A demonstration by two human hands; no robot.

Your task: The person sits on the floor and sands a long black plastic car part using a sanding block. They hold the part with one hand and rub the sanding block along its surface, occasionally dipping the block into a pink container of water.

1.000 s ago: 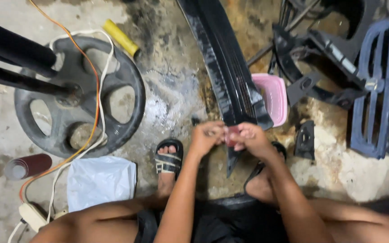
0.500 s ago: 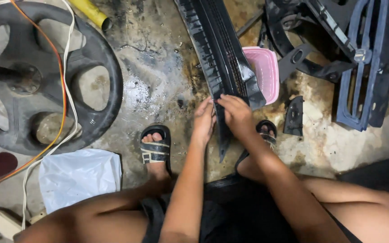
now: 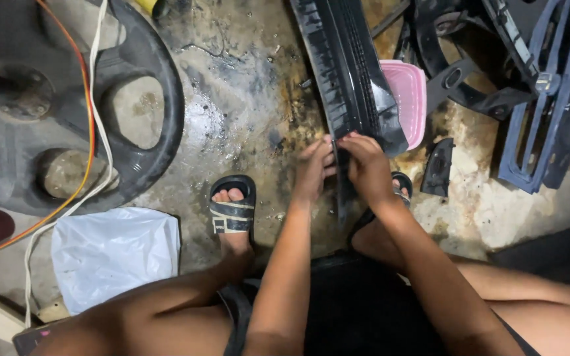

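Observation:
A long black ribbed plastic panel (image 3: 344,62) lies on the stained concrete floor and runs from the top of the head view down towards me. My left hand (image 3: 313,170) rests against its near end from the left, fingers curled on the edge. My right hand (image 3: 367,166) grips the same end from the right, fingertips on the panel's lower rim. What lies between the fingers is hidden. My left foot in a black sandal (image 3: 232,207) stands left of the hands.
A pink plastic tub (image 3: 407,99) sits just right of the panel. A black round fan base (image 3: 74,112) with orange and white cables lies at left, a white plastic bag (image 3: 110,254) below it. Black and blue plastic frames (image 3: 536,92) crowd the right.
The view has drawn nearer and shifted left. Both hands went from holding something small together above the floor to gripping the near end of the black panel.

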